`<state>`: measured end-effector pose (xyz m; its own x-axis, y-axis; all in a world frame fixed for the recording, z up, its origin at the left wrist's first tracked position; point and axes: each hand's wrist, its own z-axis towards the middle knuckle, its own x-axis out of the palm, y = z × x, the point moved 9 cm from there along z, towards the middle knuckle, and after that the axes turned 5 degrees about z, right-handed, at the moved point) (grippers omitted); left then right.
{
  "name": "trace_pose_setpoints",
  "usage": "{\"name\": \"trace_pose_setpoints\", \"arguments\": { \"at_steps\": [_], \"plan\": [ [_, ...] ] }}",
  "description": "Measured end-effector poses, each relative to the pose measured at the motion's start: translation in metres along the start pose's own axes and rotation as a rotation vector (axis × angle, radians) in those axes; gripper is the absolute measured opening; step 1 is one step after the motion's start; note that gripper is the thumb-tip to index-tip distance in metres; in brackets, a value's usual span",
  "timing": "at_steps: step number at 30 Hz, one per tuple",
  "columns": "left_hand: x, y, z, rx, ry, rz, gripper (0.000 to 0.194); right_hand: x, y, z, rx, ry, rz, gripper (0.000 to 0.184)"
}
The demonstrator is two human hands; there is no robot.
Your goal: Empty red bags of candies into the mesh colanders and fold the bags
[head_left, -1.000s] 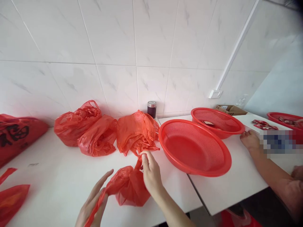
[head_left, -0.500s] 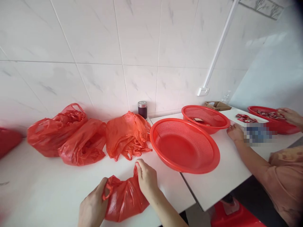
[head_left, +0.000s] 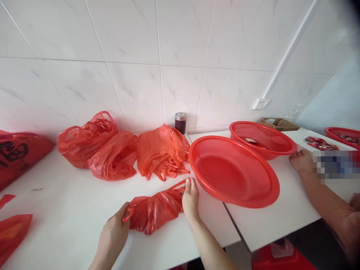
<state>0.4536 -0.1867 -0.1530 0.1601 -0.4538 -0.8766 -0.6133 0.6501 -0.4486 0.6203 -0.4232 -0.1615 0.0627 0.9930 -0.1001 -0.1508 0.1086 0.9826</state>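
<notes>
A filled red plastic bag (head_left: 156,212) is stretched sideways between my two hands, just over the white table. My left hand (head_left: 115,228) is closed on its left handle loop. The right end and handle are pinched in my right hand (head_left: 191,198), thumb on top. What the bag contains is hidden. Right behind it lies a loose pile of flat red plastic bags (head_left: 163,152). A wide red plastic basket (head_left: 230,176) stands close to my right hand, with nothing in it.
Two bulky red bags (head_left: 87,142) sit at the wall, beside a dark lidded cup (head_left: 180,123). More red bags (head_left: 17,236) lie at left. A second red basket (head_left: 261,135) holds small items. At right rests a co-worker's arm (head_left: 317,187) near a white tray (head_left: 303,135).
My hands have moved apart and pulled the bag wider and flatter, away from me. The view has turned left, bringing more red bags into sight.
</notes>
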Motion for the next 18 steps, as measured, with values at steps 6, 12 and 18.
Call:
{"name": "trace_pose_setpoints", "arguments": {
  "at_steps": [6,12,18],
  "plan": [
    [0.016,0.039,-0.024,-0.215,0.234,-0.952,0.031,0.018,-0.002,-0.010,0.077,0.129,0.248,0.033],
    [-0.074,0.032,-0.019,-0.026,-0.402,-0.657,0.042,0.030,0.007,-0.013,0.096,0.300,0.408,0.032],
    [-0.032,-0.082,-0.026,0.363,-0.084,0.033,0.023,0.022,0.019,-0.020,0.129,0.349,0.498,0.035]
  ]
}}
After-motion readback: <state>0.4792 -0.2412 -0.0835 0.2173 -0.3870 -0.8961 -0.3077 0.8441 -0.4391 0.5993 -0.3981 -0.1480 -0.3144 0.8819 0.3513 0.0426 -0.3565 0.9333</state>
